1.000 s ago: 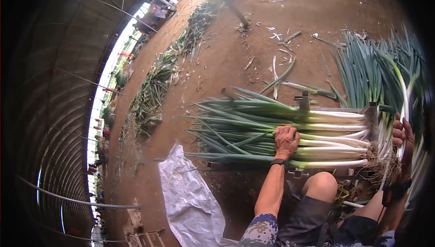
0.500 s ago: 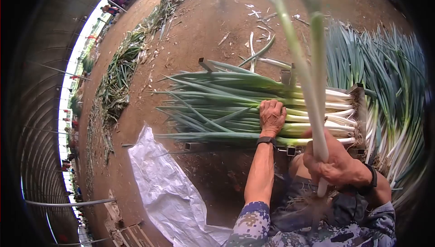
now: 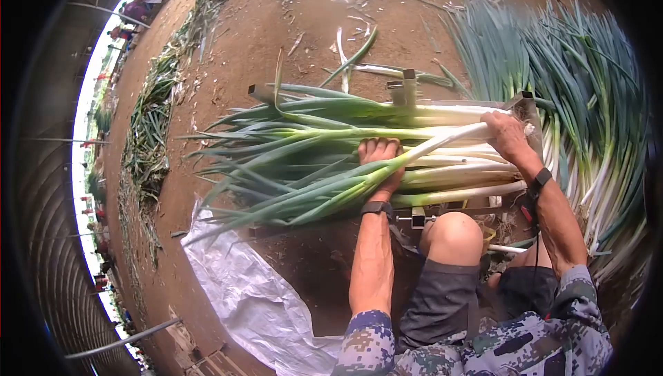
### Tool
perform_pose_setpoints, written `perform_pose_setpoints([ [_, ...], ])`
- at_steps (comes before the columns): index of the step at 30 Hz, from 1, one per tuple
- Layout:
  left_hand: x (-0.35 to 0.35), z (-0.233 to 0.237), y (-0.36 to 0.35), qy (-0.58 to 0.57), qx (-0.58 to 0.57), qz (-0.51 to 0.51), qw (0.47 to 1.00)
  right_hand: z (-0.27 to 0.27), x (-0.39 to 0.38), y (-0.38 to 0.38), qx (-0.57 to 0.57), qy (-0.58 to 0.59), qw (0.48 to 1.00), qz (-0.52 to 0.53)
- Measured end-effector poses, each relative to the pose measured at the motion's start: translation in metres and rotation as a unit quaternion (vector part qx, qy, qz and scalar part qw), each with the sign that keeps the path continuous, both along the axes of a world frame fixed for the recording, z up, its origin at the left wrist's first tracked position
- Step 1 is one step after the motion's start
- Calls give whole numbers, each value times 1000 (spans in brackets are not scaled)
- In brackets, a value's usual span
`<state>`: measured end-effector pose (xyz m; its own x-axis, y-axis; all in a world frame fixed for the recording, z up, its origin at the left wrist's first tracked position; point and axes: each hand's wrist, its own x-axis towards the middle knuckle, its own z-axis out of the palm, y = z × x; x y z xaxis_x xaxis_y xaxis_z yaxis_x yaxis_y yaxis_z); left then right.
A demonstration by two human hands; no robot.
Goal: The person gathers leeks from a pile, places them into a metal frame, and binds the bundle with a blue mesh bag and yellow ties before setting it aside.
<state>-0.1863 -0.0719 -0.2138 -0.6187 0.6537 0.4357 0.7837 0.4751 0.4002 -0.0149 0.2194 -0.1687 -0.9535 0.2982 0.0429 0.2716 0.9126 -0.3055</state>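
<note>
Long green onions (image 3: 476,168) lie side by side in a metal rack (image 3: 410,88), white root ends to the right and leaves to the left. My left hand (image 3: 380,163) rests on them near mid-length, fingers bent over the stalks. Leaves of another green onion (image 3: 442,142) cross over this hand and partly hide it. My right hand (image 3: 508,137) is closed around that onion's white end, at the right end of the rack. Its stalk slants down to the left across the others.
A large heap of green onions (image 3: 580,79) lies right of the rack. A crumpled white plastic sheet (image 3: 255,300) is spread at lower left. Leaf scraps (image 3: 155,120) form a strip on the soil. My bent knee (image 3: 456,238) is close below the rack.
My right hand has swung the upright green onion down and laid it leftward across the rack. My left hand stays on the onions there. The view has shifted somewhat.
</note>
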Motion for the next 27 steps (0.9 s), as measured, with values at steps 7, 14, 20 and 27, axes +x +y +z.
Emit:
perform_pose_setpoints([
  [7,-3,50,-5,-83,-78,-104,988,-44,24,7,-45,-76,988,-130],
  [14,16,111,-24,-510,36,-141,848,-75,28,15,96,49,980,-166],
  [20,-43,91,9,34,-6,13,999,-58,29,14,88,176,967,-163],
  [27,-112,45,15,102,-218,106,965,-85,21,14,93,151,972,-153],
])
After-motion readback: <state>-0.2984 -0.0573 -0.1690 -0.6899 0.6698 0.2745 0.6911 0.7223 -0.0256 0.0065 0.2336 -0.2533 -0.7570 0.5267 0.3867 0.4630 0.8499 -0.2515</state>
